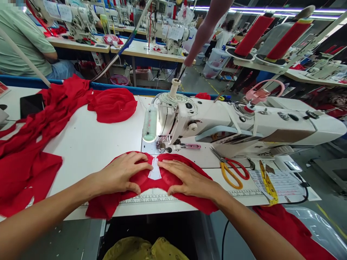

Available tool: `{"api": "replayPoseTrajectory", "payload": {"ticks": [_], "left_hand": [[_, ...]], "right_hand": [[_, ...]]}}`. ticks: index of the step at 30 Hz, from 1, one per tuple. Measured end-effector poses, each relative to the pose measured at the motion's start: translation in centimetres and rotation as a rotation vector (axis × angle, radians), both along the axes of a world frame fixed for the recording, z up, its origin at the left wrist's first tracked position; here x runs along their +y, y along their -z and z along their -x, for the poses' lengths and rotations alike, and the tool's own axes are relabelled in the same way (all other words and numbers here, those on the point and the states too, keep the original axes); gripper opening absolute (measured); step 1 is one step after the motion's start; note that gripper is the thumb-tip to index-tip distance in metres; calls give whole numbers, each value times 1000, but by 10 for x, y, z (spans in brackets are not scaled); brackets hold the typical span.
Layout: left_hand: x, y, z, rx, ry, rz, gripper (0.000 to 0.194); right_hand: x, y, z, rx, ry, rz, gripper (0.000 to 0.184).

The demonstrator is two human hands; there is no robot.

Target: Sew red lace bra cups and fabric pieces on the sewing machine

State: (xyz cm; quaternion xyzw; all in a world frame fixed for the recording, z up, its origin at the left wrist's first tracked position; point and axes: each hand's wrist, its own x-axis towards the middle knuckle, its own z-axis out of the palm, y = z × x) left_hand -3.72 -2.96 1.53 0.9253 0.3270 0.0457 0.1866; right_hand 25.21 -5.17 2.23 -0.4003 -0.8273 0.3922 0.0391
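A red fabric piece (154, 184) with rounded, cup-like sides lies at the front of the white sewing table, just before the needle area of the sewing machine (217, 115). Between its two sides sits a small white wedge-shaped piece (155, 171). My left hand (121, 172) rests on the left side of the fabric with fingers spread, its fingertips by the white piece. On the other side my right hand (187, 177) lies flat, fingers stretched toward the same piece. The presser foot (161, 146) is slightly beyond my fingertips.
Scissors (230, 169) with orange and red handles lie to the right, near a yellow measuring tape (268, 186) and a paper sheet (287, 184). Red fabric (54, 112) is heaped at left, beside a black phone (31, 105). A printed ruler (146, 198) runs along the front edge.
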Motion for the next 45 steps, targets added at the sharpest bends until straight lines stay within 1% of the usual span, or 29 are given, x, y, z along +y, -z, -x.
{"api": "replayPoseTrajectory", "payload": {"ticks": [8, 15, 22, 31, 38, 45], "left_hand": [[0, 2, 1, -23, -2, -1, 67], [1, 2, 1, -33, 0, -4, 63], [1, 0, 1, -1, 0, 22, 66], [2, 0, 1, 9, -7, 45, 66], [2, 0, 1, 29, 0, 77, 67], [0, -3, 1, 8, -11, 65, 67]], "right_hand": [[0, -1, 0, 12, 5, 10, 86], [0, 1, 0, 22, -11, -14, 87], [0, -2, 0, -8, -12, 0, 89], [1, 0, 0, -8, -14, 10, 88], [1, -6, 2, -45, -4, 58, 89], [-1, -5, 2, -39, -1, 21, 88]]}}
